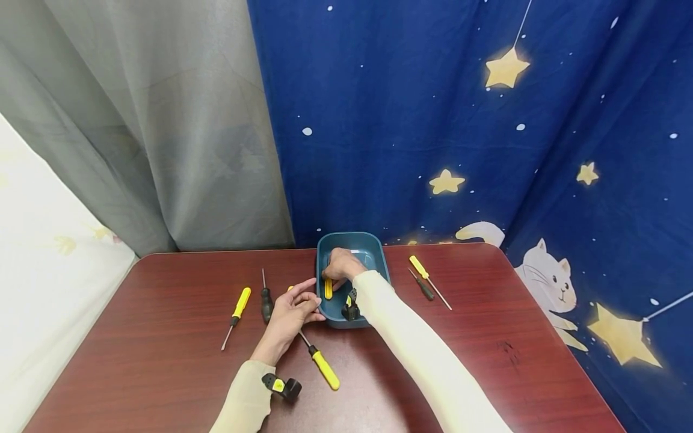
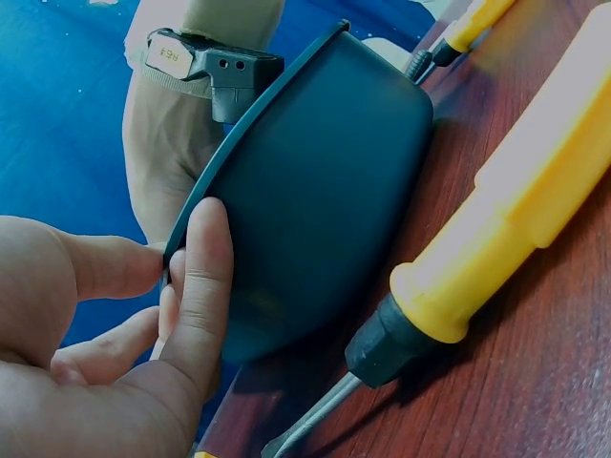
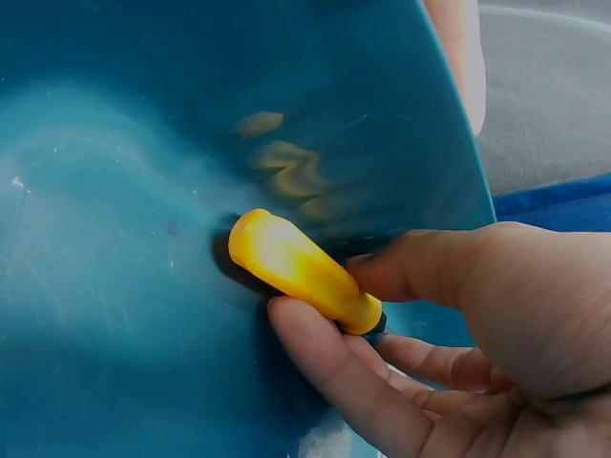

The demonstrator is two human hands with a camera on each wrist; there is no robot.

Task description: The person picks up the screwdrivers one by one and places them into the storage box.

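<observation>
A blue-green plastic bin (image 1: pixel 373 257) stands at the far middle of the table. My left hand (image 1: pixel 292 310) pinches the bin's rim at the near left corner, thumb on one side and a finger on the outer wall (image 2: pixel 315 191). Inside the bin, my right hand (image 1: pixel 344 264) holds a screwdriver by its yellow handle (image 3: pixel 296 267), between thumb and fingers, close to the left wall. The hand hides the screwdriver's shaft. Beneath and in front of my left wrist lies another yellow-handled screwdriver (image 1: pixel 326 368), its shaft partly covered.
Left of my left hand lie a yellow-handled screwdriver (image 1: pixel 241 302) and a dark-handled one (image 1: pixel 267 305). To the bin's right are another yellow-handled screwdriver (image 1: pixel 419 267) and a small dark-handled one (image 1: pixel 425 290). Curtains (image 1: pixel 379 150) hang behind the table.
</observation>
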